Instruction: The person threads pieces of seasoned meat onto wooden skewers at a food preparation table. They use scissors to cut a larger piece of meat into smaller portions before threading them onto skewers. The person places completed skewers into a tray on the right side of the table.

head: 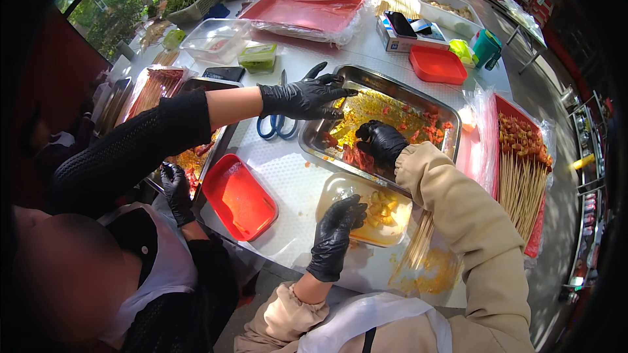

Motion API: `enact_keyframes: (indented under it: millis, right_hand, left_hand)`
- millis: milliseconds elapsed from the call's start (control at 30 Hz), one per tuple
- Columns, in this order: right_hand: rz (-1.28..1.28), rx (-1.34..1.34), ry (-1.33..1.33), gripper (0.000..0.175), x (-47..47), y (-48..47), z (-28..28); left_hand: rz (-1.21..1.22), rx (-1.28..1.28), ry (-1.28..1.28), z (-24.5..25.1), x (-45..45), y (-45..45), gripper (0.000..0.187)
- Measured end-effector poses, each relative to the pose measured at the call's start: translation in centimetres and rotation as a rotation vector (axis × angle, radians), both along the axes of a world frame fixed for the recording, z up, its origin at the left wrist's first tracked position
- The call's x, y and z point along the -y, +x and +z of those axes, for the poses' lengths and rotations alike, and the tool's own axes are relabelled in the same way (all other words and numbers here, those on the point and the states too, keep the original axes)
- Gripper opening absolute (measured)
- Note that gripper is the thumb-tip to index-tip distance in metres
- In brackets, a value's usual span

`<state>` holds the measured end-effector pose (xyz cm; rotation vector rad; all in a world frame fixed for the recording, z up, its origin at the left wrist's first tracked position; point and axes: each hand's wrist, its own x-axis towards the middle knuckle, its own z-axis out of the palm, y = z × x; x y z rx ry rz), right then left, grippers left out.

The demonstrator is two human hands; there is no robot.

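My right hand (381, 144), in a black glove, reaches into a steel tray (454, 122) and touches red marinated meat pieces (358, 158); its fingertips are partly hidden, so whether it grips any is unclear. My left hand (338, 235), gloved too, hovers with curled fingers at the left part of a translucent tub (406, 228) holding yellowish chunks (381, 207); I cannot tell whether it holds anything. A co-worker's gloved hand (306, 95) extends over the steel tray's left edge. Bare bamboo skewers (417, 245) lie right of the tub, beside an orange-yellow stain on the table.
Left of me stand a red plastic tray (240, 196), blue-handled scissors (276, 127) and the co-worker's tray of meat (205, 157). Loaded skewers (524, 157) fill a lined red tray at right. Behind are a red lid (437, 64), a glove box (397, 43) and a large red tray (304, 10).
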<state>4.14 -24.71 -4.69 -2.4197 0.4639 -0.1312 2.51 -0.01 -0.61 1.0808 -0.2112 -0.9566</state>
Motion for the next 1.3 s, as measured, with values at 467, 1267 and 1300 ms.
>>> enact_keyframes:
  millis: [467, 1267, 1300]
  right_hand:
    - [-0.007, -0.021, 0.158, 0.028, -1.8, 8.0, -0.1]
    - [-0.589, 0.765, 1.228, 0.016, -9.9, -13.1, 8.1]
    - [-0.627, 0.787, 1.199, 0.016, -10.1, -13.6, 8.2]
  left_hand:
    - [0.069, 0.009, -0.031, 0.0, -1.1, 0.7, 0.029]
    - [-0.268, 1.138, 0.293, -2.1, 1.9, 1.2, 0.022]
    - [-0.283, 1.196, 0.308, -2.0, 2.4, 0.9, 0.021]
